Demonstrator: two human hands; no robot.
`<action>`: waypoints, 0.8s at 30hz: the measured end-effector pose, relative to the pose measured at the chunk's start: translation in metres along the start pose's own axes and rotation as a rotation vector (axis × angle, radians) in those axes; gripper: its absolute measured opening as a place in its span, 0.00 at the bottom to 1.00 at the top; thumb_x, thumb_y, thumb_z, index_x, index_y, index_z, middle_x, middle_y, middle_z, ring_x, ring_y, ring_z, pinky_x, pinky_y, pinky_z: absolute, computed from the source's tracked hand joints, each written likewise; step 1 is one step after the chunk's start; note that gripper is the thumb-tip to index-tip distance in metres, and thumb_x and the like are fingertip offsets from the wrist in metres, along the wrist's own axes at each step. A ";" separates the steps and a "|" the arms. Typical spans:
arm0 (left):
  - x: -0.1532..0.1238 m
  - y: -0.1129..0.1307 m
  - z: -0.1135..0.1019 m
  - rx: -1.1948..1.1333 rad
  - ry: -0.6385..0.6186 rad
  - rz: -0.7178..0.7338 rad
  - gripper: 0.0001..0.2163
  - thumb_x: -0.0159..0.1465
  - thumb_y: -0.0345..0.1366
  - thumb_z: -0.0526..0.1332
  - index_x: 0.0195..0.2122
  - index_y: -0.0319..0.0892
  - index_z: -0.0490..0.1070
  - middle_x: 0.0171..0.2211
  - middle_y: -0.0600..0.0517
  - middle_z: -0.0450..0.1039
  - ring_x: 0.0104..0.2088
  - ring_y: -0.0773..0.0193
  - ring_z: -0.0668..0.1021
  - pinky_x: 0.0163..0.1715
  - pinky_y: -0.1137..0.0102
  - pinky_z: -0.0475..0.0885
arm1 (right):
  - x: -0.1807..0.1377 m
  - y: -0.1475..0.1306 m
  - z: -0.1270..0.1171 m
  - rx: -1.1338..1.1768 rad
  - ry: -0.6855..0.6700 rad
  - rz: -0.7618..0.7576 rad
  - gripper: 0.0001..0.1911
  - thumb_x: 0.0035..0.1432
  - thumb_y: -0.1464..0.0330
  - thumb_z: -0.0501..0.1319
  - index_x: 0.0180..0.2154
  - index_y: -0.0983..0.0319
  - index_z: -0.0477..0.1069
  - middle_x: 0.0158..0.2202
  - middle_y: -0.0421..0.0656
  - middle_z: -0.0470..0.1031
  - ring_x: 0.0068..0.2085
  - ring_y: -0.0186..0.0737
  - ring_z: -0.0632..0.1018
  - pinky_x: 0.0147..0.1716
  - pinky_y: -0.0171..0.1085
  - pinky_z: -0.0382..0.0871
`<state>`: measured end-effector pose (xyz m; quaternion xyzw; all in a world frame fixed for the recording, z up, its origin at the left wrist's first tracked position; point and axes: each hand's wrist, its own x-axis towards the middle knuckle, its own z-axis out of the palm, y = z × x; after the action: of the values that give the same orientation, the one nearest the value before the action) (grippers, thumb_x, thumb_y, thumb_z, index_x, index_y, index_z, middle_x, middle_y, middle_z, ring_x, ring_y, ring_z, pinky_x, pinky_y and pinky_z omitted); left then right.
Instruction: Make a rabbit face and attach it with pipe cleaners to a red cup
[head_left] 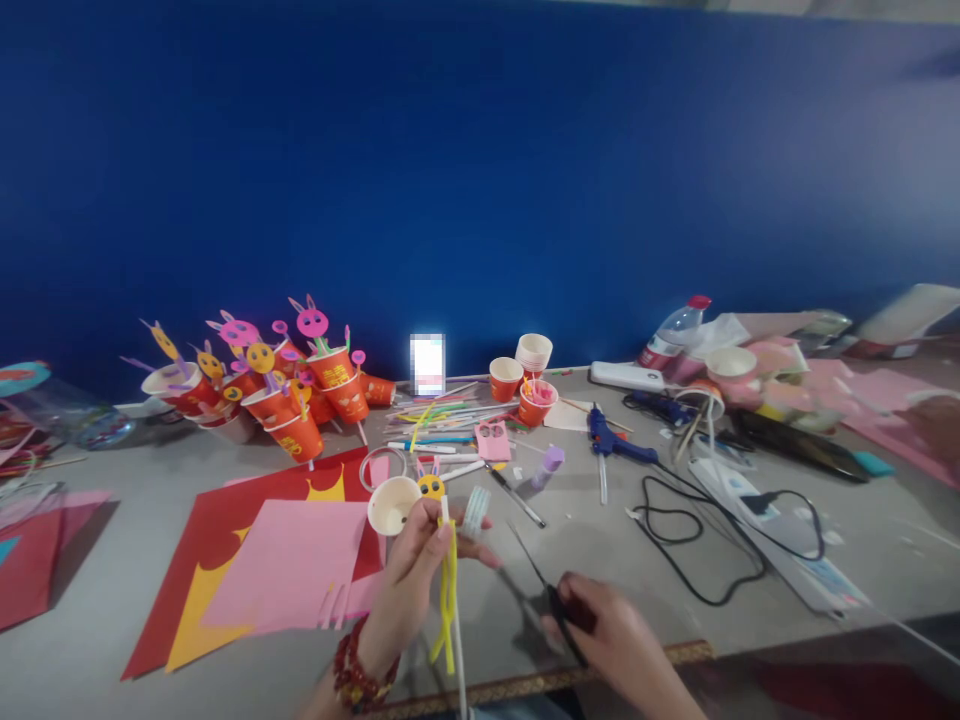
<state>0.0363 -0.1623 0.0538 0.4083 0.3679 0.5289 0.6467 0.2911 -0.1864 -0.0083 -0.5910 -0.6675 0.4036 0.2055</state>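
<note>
My left hand is closed around a white stick with thin yellow paper strips hanging from the grip. A yellow bunny face with pink ears shows just above the fingers; whether it is fixed to the stick, I cannot tell. Close by on the left is a white-lined paper cup. A roll of tape shows beside the fingertips. My right hand grips black-handled scissors, their blades pointing up and left, apart from the strips.
Red cups with bunny figures cluster at back left. Pink paper lies over yellow and red sheets. Behind my hands are loose sticks, a pen and a purple glue stick. A blue glue gun and cable lie right.
</note>
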 end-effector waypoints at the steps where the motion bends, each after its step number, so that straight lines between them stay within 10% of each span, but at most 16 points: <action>1: 0.000 0.000 0.000 -0.004 -0.001 -0.003 0.09 0.68 0.44 0.59 0.42 0.45 0.67 0.46 0.47 0.79 0.36 0.56 0.84 0.48 0.60 0.71 | 0.002 0.002 0.000 -0.146 0.052 0.028 0.16 0.54 0.57 0.61 0.25 0.59 0.60 0.21 0.36 0.66 0.25 0.37 0.68 0.26 0.33 0.57; 5: -0.002 0.000 0.003 -0.020 -0.022 -0.008 0.10 0.69 0.44 0.57 0.45 0.44 0.67 0.46 0.46 0.80 0.37 0.55 0.84 0.50 0.59 0.70 | 0.004 0.001 -0.002 -0.361 0.085 0.023 0.05 0.56 0.65 0.59 0.36 0.58 0.68 0.32 0.41 0.77 0.33 0.43 0.79 0.31 0.35 0.66; 10: -0.003 0.007 0.004 0.038 -0.064 0.005 0.08 0.70 0.42 0.56 0.44 0.44 0.67 0.46 0.46 0.79 0.35 0.56 0.84 0.49 0.57 0.71 | 0.007 -0.003 -0.013 -0.522 0.060 -0.114 0.21 0.50 0.71 0.62 0.48 0.59 0.70 0.54 0.50 0.73 0.39 0.48 0.82 0.37 0.40 0.72; 18: -0.012 0.011 0.001 0.219 -0.117 0.023 0.07 0.71 0.43 0.54 0.41 0.46 0.65 0.47 0.45 0.80 0.58 0.53 0.74 0.60 0.56 0.62 | 0.017 -0.064 -0.028 -0.306 0.197 -0.457 0.07 0.62 0.71 0.58 0.43 0.59 0.71 0.41 0.45 0.76 0.26 0.35 0.76 0.29 0.35 0.72; 24: -0.014 0.005 -0.002 0.229 -0.129 0.070 0.07 0.70 0.42 0.56 0.41 0.45 0.67 0.54 0.46 0.72 0.52 0.54 0.76 0.54 0.60 0.68 | 0.021 -0.106 -0.011 -0.225 0.467 -0.874 0.15 0.60 0.76 0.60 0.49 0.59 0.71 0.47 0.49 0.74 0.48 0.47 0.75 0.47 0.44 0.72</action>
<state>0.0302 -0.1758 0.0584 0.5250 0.3691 0.4783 0.5995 0.2287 -0.1607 0.0772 -0.3495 -0.8280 0.0627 0.4341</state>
